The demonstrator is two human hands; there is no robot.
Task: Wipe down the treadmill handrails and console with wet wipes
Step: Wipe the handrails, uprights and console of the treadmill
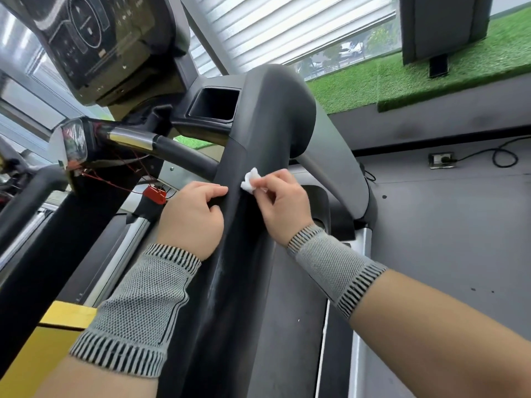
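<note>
- Hands: the left hand (191,214) wraps its fingers over the inner edge of the handrail, bracing it; the right hand (283,206) pinches a small wad of wet wipe between thumb and fingertips and holds it against the rail's top face.
- Handrail (258,133): a broad, dark, matte arm running from the lower centre of the view up to a rounded bend near the window. It looks rigid and fixed, so firm rubbing should be tolerated. A pale smear shows on its face below the hands.
- Console (94,44): a dark display panel at upper left, well apart from both hands; its glossy face probably calls for lighter pressure.
- Cup recess (214,103): a rectangular pocket between console and rail.
- Safety clip (155,194): red, on a thin red cord, just left of the left hand.
- Wet wipe (250,180): white, crumpled, touching the rail. Judged soft, light, limp and easily torn; best taken by a bunched fold, as here, leaving a flat pad free.
</note>
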